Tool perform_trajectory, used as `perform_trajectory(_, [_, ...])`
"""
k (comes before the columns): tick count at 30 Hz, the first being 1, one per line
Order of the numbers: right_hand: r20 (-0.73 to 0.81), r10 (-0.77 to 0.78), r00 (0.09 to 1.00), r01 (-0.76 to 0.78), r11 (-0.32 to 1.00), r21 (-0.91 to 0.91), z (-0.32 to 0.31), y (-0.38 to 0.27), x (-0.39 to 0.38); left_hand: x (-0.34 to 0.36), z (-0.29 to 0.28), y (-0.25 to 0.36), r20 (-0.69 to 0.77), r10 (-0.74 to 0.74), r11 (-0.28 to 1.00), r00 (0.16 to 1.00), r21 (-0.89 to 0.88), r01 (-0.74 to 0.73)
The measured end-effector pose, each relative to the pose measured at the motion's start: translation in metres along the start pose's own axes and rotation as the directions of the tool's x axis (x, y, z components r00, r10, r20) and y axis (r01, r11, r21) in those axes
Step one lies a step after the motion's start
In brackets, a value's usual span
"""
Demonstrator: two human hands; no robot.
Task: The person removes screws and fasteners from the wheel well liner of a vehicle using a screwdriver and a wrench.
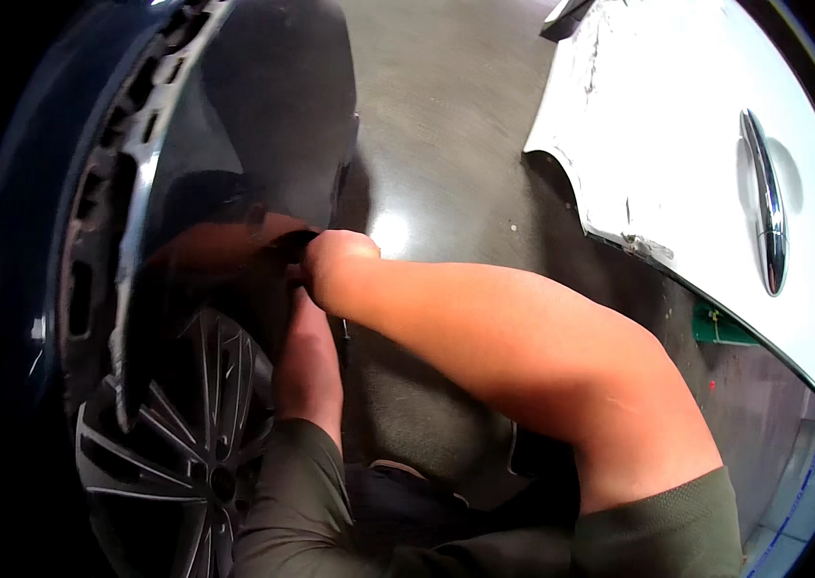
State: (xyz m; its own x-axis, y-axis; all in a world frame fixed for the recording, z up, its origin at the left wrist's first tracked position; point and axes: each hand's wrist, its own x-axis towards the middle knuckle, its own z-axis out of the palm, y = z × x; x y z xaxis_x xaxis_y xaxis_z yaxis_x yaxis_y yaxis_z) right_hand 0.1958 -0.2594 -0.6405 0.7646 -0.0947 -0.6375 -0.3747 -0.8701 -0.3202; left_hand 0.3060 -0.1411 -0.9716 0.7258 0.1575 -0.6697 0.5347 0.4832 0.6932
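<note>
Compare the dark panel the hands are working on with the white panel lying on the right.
The dark fender is glossy black and mirrors the arm; the white door panel looks scuffed along its edge. The dark fender sits over a spoked wheel; the white door panel carries a chrome handle. Both have curved cutouts.

The right hand's [330, 262] fingers curl out of sight behind the edge of the dark fender [263, 125]; whether they grip anything cannot be told. The left hand [303, 332], just below it, vanishes into the wheel arch shadow. Beneath both, the alloy wheel [171, 433] is cut off by the lower edge.
</note>
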Motion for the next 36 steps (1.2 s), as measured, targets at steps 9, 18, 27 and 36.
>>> perform_trajectory(9, [0.122, -0.104, 0.987, 0.132, 0.96, -0.245, -0.02, 0.003, -0.01, 0.01, 0.014, -0.003, 0.04, -0.031, 1.0, 0.999, 0.0, 0.031])
perform_trajectory(18, [0.153, -0.113, 0.982, 0.157, 0.936, -0.315, -0.031, 0.009, -0.014, 0.007, 0.008, 0.005, 0.041, -0.048, 0.999, 0.998, 0.02, 0.047])
perform_trajectory(27, [0.159, -0.171, 0.972, 0.215, 0.92, -0.328, -0.025, 0.028, 0.007, 0.007, 0.002, 0.006, 0.052, -0.075, 0.996, 0.996, 0.054, 0.072])
perform_trajectory(36, [0.273, -0.272, 0.923, 0.376, 0.793, -0.479, -0.033, 0.026, 0.011, -0.003, -0.001, 0.009, 0.063, -0.09, 0.99, 0.994, 0.113, 0.083])
